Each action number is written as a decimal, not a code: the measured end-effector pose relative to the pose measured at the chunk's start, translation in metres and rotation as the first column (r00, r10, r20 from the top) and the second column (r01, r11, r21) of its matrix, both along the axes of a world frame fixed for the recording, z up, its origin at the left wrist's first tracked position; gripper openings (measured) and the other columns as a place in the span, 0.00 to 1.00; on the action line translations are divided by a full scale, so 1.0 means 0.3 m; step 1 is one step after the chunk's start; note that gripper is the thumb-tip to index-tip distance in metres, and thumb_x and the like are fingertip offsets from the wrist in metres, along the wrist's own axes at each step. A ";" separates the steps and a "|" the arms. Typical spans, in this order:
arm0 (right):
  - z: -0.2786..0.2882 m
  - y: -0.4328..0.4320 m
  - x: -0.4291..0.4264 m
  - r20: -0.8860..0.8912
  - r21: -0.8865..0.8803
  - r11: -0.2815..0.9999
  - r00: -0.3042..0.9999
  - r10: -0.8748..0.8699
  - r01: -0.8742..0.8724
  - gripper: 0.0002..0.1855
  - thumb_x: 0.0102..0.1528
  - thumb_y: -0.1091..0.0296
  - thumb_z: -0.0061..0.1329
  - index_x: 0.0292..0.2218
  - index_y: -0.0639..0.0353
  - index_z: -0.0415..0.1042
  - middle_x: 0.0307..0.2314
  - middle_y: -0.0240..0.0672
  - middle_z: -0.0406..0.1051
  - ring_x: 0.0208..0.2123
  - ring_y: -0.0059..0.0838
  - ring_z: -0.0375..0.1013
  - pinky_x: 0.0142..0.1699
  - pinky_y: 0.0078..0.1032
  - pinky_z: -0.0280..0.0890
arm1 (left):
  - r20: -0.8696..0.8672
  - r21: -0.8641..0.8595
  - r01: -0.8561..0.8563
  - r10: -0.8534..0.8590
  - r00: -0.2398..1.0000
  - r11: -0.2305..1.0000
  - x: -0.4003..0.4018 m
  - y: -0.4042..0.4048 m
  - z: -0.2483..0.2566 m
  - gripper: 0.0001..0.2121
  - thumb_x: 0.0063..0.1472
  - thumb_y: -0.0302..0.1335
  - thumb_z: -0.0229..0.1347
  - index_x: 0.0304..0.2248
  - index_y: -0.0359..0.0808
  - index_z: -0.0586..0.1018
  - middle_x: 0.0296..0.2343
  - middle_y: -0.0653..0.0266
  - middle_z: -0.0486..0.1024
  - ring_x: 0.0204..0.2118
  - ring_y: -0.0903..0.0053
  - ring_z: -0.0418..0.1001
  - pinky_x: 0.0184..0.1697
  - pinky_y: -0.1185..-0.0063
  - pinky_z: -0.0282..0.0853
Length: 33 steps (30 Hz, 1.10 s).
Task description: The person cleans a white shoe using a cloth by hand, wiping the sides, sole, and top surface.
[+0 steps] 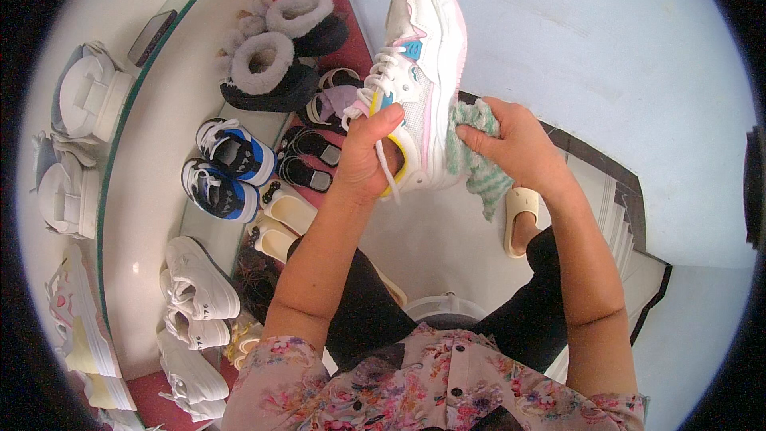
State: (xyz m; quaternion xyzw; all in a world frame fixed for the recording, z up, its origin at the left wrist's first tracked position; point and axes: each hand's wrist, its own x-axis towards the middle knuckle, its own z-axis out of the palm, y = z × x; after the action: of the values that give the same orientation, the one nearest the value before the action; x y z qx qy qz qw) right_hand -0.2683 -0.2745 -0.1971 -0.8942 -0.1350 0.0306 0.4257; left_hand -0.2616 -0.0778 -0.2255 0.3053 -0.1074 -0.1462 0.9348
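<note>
A white sneaker [422, 84] with pink, teal and yellow trim is held up before me, its toe pointing away. My left hand [372, 149] grips it at the heel opening, thumb over the collar and fingers inside. White laces [383, 72] hang loose near that thumb. In my right hand [517, 146] is a green-and-white cloth [479, 161], bunched between thumb and fingers. The cloth lies against the side of the sole near the heel, and its lower end dangles.
To the left, glass shelves [134, 96] carry several shoes, including fur-lined black shoes [263, 66], blue-and-black sneakers [224, 185] and white sneakers [197, 293]. A pale blue wall [574, 36] rises on the right. Below are a cream slipper [520, 221] on a foot and stair steps [616, 245].
</note>
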 end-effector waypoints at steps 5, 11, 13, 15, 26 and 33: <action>-0.025 -0.010 -0.009 0.019 -0.062 0.994 0.995 0.095 -0.093 0.16 0.48 0.57 0.50 0.29 0.63 0.69 0.23 0.48 0.70 0.26 0.46 0.70 0.32 0.34 0.63 | 0.049 -0.029 0.028 -0.027 0.998 0.999 0.005 -0.013 0.017 0.27 0.52 0.27 0.49 0.51 0.27 0.57 0.45 0.49 0.65 0.47 0.62 0.66 0.52 0.66 0.60; -0.017 -0.010 -0.022 0.060 -0.120 0.984 0.988 0.142 -0.134 0.17 0.46 0.57 0.51 0.29 0.63 0.69 0.21 0.48 0.69 0.25 0.48 0.69 0.31 0.36 0.63 | 0.023 -0.031 -0.025 0.026 0.999 0.999 0.011 -0.017 0.014 0.27 0.52 0.27 0.49 0.51 0.26 0.56 0.45 0.50 0.65 0.48 0.62 0.65 0.53 0.66 0.59; 0.005 -0.005 -0.024 0.044 -0.061 0.997 0.997 0.057 -0.055 0.17 0.46 0.57 0.52 0.29 0.63 0.69 0.20 0.48 0.69 0.24 0.48 0.69 0.30 0.36 0.63 | 0.005 -0.054 -0.003 0.003 1.000 0.999 0.015 -0.016 0.018 0.27 0.52 0.26 0.49 0.51 0.27 0.57 0.45 0.50 0.65 0.48 0.63 0.65 0.53 0.67 0.59; 0.007 0.008 -0.023 0.056 -0.001 1.000 0.998 0.003 -0.003 0.16 0.45 0.57 0.52 0.28 0.62 0.69 0.19 0.48 0.69 0.24 0.48 0.69 0.30 0.36 0.63 | -0.002 -0.036 -0.006 0.006 1.000 0.999 0.017 -0.021 0.011 0.26 0.52 0.26 0.49 0.50 0.27 0.57 0.44 0.51 0.65 0.48 0.64 0.65 0.52 0.68 0.60; -0.035 0.013 0.021 0.240 0.091 0.974 0.945 -0.224 0.207 0.16 0.47 0.58 0.51 0.28 0.63 0.69 0.16 0.45 0.68 0.19 0.43 0.70 0.26 0.33 0.62 | 0.017 0.087 0.065 -0.067 0.998 0.994 -0.020 -0.055 -0.001 0.25 0.50 0.25 0.52 0.49 0.30 0.61 0.40 0.55 0.68 0.42 0.68 0.69 0.47 0.72 0.66; -0.021 0.023 0.007 0.073 0.105 0.987 0.989 -0.128 0.120 0.13 0.50 0.66 0.51 0.34 0.66 0.69 0.21 0.33 0.70 0.24 0.17 0.65 0.32 0.21 0.63 | 0.007 0.096 0.024 -0.024 1.000 0.995 -0.012 -0.043 -0.018 0.25 0.50 0.24 0.51 0.48 0.29 0.61 0.40 0.55 0.68 0.42 0.68 0.69 0.47 0.72 0.66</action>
State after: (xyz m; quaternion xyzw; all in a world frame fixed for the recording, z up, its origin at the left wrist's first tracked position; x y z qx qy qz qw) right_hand -0.2662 -0.2676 -0.2034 -0.8788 -0.0973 -0.0381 0.4656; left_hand -0.2652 -0.0906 -0.2309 0.3489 -0.1076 -0.1612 0.9169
